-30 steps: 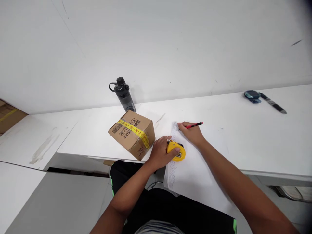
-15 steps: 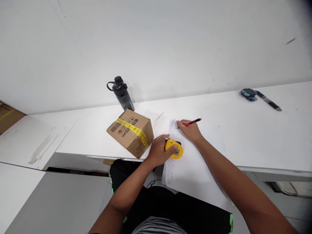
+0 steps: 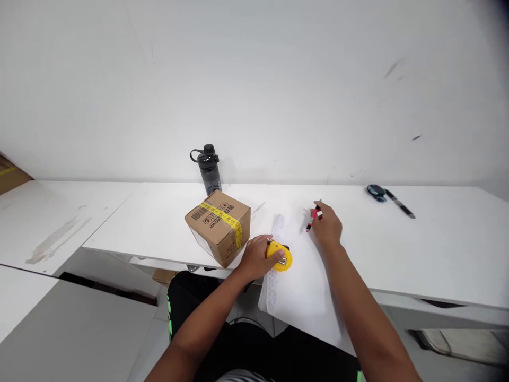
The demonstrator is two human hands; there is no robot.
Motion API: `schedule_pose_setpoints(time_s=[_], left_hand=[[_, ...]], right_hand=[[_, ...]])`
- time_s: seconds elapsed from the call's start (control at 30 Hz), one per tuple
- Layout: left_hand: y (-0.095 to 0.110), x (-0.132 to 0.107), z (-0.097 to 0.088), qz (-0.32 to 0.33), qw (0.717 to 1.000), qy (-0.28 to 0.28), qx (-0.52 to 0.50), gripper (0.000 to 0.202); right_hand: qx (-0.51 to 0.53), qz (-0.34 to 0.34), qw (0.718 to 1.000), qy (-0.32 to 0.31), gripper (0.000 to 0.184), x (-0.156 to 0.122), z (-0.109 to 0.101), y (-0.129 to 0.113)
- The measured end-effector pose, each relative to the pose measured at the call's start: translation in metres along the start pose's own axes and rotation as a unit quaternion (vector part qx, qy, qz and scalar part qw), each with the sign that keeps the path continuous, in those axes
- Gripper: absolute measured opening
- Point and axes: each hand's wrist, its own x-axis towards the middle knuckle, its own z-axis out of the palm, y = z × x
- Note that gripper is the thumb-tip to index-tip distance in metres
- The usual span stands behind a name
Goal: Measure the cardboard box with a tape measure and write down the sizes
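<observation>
My left hand (image 3: 256,257) is closed round a yellow tape measure (image 3: 284,262), thumb across its face, above the left part of a paper sheet (image 3: 300,297). The paper overhangs the desk's front edge and carries a strip of handwriting down its left side. Over its upper right, my right hand (image 3: 326,225) grips a red pen (image 3: 313,219) between the fingers, raised off the page. Just left of my left hand stands a brown cardboard box (image 3: 220,225) banded with yellow printed tape. Part of the paper is hidden under my hand and the tape measure.
Behind the box stands a dark water bottle (image 3: 209,168) with a carry loop. Toward the back right of the white desk (image 3: 429,249) lie a dark blue object (image 3: 376,192) and a black marker (image 3: 400,203). Another cardboard box (image 3: 11,175) sits at the far left.
My right hand has lifted from the writing strip and moved right, and the pen now points down toward me. My left hand still holds the tape measure. The view has tilted.
</observation>
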Motion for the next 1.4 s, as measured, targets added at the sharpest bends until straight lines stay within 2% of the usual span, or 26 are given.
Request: schedule_pose_setpoints(time_s=[0.07, 0.13, 0.23, 0.37, 0.43, 0.53, 0.6, 0.77, 0.9, 1.0, 1.1, 1.17, 1.23, 1.3, 1.33, 1.4], left_hand=[[0.0, 0.0, 0.0, 0.004, 1.0, 0.0, 0.004, 0.037], [0.0, -0.001, -0.001, 0.011, 1.0, 0.005, 0.01, 0.038], [0.0, -0.001, -0.002, 0.018, 1.0, 0.007, 0.023, 0.041], [-0.001, -0.002, -0.001, 0.027, 0.999, -0.011, 0.04, 0.048], [-0.002, -0.003, 0.0, 0.03, 0.998, -0.014, 0.048, 0.051], [-0.003, -0.004, 0.001, 0.04, 0.998, -0.012, 0.055, 0.052], [-0.004, -0.004, 0.001, 0.049, 0.997, -0.01, 0.057, 0.05], [-0.01, -0.007, 0.002, 0.096, 0.994, 0.004, 0.057, 0.051], [-0.004, -0.026, -0.005, 0.214, 0.973, 0.056, 0.072, 0.058], [0.019, -0.054, -0.026, 0.284, 0.943, 0.1, 0.142, 0.065], [0.045, -0.08, -0.058, 0.315, 0.911, 0.16, 0.213, 0.085], [0.054, -0.086, -0.081, 0.247, 0.913, 0.201, 0.255, 0.086], [0.051, -0.085, -0.103, 0.111, 0.924, 0.228, 0.285, 0.08], [0.037, -0.078, -0.121, -0.014, 0.932, 0.221, 0.288, 0.076], [0.028, -0.075, -0.13, -0.05, 0.936, 0.207, 0.279, 0.077], [0.009, -0.072, -0.147, -0.055, 0.953, 0.161, 0.25, 0.078]], right_hand=[[-0.039, -0.004, 0.998, -0.043, 0.049, 0.002, -0.01, 0.011], [-0.075, -0.016, 0.992, -0.097, 0.063, -0.007, -0.02, 0.013], [-0.066, -0.045, 0.99, -0.121, 0.081, -0.037, -0.034, -0.001], [0.035, -0.099, 0.989, -0.105, 0.07, -0.08, -0.059, -0.031], [0.052, -0.099, 0.98, -0.165, 0.062, -0.094, -0.071, -0.041], [0.053, -0.065, 0.953, -0.29, 0.063, -0.106, -0.079, -0.048], [0.038, -0.053, 0.945, -0.32, 0.068, -0.111, -0.075, -0.051], [0.019, -0.099, 0.944, -0.314, 0.058, -0.118, -0.052, -0.061], [0.12, -0.096, 0.938, -0.31, 0.047, -0.132, -0.055, -0.071], [0.225, -0.121, 0.922, -0.292, 0.036, -0.15, -0.073, -0.084], [0.316, -0.11, 0.918, -0.214, 0.04, -0.17, -0.091, -0.101], [0.347, -0.081, 0.922, -0.148, 0.042, -0.18, -0.097, -0.111], [0.341, -0.053, 0.933, -0.101, 0.043, -0.183, -0.098, -0.117], [0.315, -0.04, 0.945, -0.081, 0.045, -0.182, -0.095, -0.117], [0.308, -0.039, 0.947, -0.078, 0.048, -0.181, -0.093, -0.116], [0.313, -0.038, 0.946, -0.079, 0.061, -0.178, -0.089, -0.112]])
